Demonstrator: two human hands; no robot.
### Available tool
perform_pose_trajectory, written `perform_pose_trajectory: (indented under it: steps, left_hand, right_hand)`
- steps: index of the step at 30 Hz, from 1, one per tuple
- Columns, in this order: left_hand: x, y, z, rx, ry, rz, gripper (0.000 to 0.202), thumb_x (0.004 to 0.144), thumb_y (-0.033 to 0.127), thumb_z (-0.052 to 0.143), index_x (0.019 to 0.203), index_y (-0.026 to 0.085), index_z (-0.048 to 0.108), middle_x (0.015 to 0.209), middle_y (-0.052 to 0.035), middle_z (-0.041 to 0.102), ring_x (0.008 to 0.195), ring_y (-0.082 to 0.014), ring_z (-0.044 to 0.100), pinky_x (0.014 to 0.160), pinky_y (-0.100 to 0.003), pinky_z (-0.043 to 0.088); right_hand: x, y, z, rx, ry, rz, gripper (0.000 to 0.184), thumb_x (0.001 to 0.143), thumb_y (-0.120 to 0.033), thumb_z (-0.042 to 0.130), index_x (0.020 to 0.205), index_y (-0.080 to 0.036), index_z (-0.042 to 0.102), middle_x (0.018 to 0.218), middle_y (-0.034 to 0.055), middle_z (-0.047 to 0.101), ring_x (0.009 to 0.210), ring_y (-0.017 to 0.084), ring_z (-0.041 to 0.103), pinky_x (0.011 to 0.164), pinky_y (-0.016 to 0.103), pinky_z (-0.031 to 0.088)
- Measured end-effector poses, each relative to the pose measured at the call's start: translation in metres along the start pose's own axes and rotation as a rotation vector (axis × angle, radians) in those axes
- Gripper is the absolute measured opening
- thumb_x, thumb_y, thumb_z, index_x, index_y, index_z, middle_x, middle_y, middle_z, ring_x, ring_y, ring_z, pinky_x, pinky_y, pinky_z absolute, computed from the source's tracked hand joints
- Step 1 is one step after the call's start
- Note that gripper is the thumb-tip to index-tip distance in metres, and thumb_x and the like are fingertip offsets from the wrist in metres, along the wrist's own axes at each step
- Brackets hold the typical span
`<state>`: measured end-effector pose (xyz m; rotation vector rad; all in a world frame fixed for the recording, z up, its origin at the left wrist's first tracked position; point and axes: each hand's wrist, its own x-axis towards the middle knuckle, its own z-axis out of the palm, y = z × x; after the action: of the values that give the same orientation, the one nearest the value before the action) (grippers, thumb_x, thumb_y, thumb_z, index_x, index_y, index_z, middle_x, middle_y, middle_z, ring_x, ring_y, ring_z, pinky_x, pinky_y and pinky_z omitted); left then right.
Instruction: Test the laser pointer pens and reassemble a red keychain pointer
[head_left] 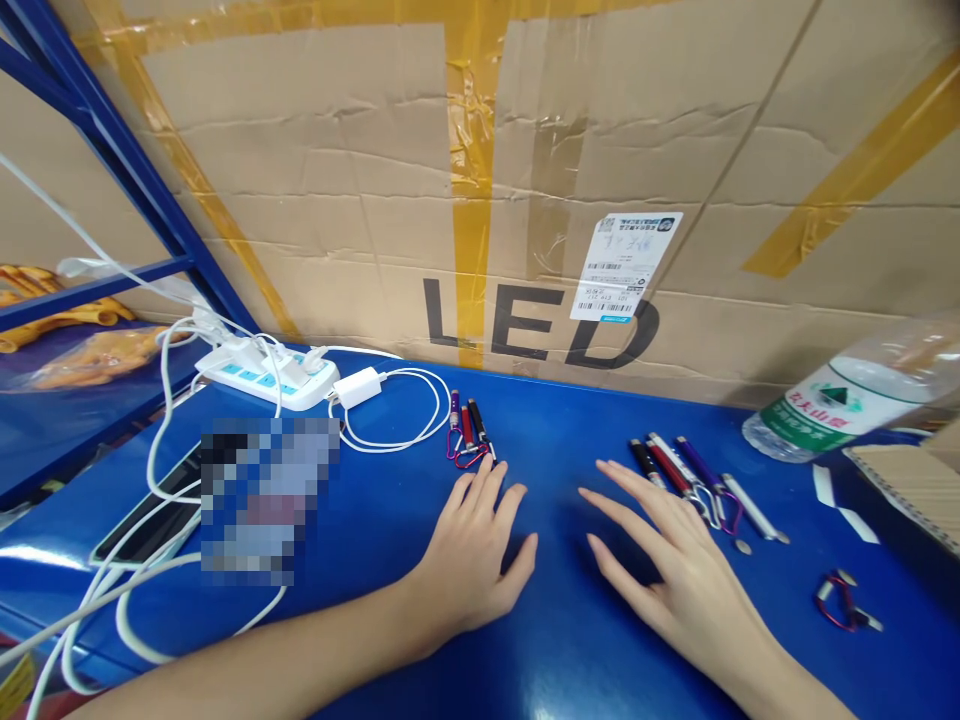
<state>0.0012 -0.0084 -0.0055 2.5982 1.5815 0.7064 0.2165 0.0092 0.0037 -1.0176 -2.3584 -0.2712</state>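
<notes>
My left hand (pixel 480 545) is open over the blue tabletop, palm down with fingers spread. Its fingertips are at the near end of a small group: a purple keychain flashlight (pixel 454 408), a red one (pixel 467 427) and a black one (pixel 478 418), with carabiner clips. My right hand (pixel 667 550) is also open, fingers stretched toward the left and nothing in them. Just beyond it lie several more slim keychain flashlights: a black one (pixel 643 460), a red one (pixel 669 470), a purple one (pixel 697 463) and a silver one (pixel 750 507). The hand partly covers this group.
A large cardboard box (pixel 337 220) stands along the back. On the left are a white power strip (pixel 300 392), looping cables, a phone (pixel 150 530) and a blurred patch. A plastic bottle (pixel 840 400) lies right, near a loose red carabiner (pixel 829 605) and a notebook (pixel 907 490).
</notes>
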Motion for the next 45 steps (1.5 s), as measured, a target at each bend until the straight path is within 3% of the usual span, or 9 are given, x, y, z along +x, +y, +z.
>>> perform_pose_trajectory:
  steps: [6,13,22,35,45]
  left_hand:
    - [0.0,0.0,0.0,0.03,-0.037,-0.015,0.038,0.086,0.028,0.046,0.117,0.008,0.054,0.13,-0.0223,0.049,0.124,-0.0355,0.042,0.097,-0.049,0.038]
    - [0.0,0.0,0.002,0.045,-0.04,0.022,0.04,0.087,0.03,0.045,0.118,0.008,0.054,0.129,-0.0219,0.051,0.123,-0.0345,0.043,0.099,-0.05,0.036]
    - [0.0,0.001,0.001,0.037,-0.053,0.055,0.038,0.088,0.03,0.044,0.117,0.008,0.053,0.128,-0.0217,0.051,0.122,-0.0335,0.045,0.099,-0.049,0.036]
    - [0.001,0.001,-0.002,-0.076,-0.125,0.084,0.041,0.087,0.027,0.045,0.123,0.008,0.048,0.131,-0.0211,0.046,0.117,-0.0331,0.045,0.095,-0.05,0.039]
    - [0.002,0.003,-0.013,-0.202,-0.254,0.489,0.032,0.09,0.021,0.039,0.119,0.014,0.05,0.124,-0.0139,0.053,0.117,-0.0235,0.047,0.098,-0.036,0.038]
  right_hand:
    - [0.002,0.003,-0.003,-0.004,-0.008,-0.032,0.048,0.081,-0.027,0.053,0.128,-0.015,0.047,0.146,0.0161,0.03,0.135,0.034,0.023,0.1,0.053,0.032]
    - [-0.001,0.009,0.003,-0.004,-0.091,-0.024,0.055,0.081,-0.029,0.053,0.133,-0.015,0.044,0.15,0.0151,0.02,0.136,0.036,0.018,0.104,0.059,0.023]
    - [-0.003,0.005,0.003,0.049,-0.152,0.05,0.057,0.083,-0.032,0.052,0.136,-0.018,0.04,0.152,0.0137,0.009,0.136,0.037,0.012,0.102,0.064,0.02]
    - [-0.002,0.0,0.003,0.159,-0.202,0.088,0.041,0.087,-0.029,0.05,0.128,-0.022,0.048,0.149,0.0119,0.025,0.136,0.029,0.021,0.103,0.06,0.026]
    - [-0.003,0.003,0.003,0.19,-0.213,0.07,0.032,0.088,-0.025,0.047,0.119,-0.023,0.057,0.139,0.0114,0.044,0.129,0.027,0.039,0.1,0.056,0.035]
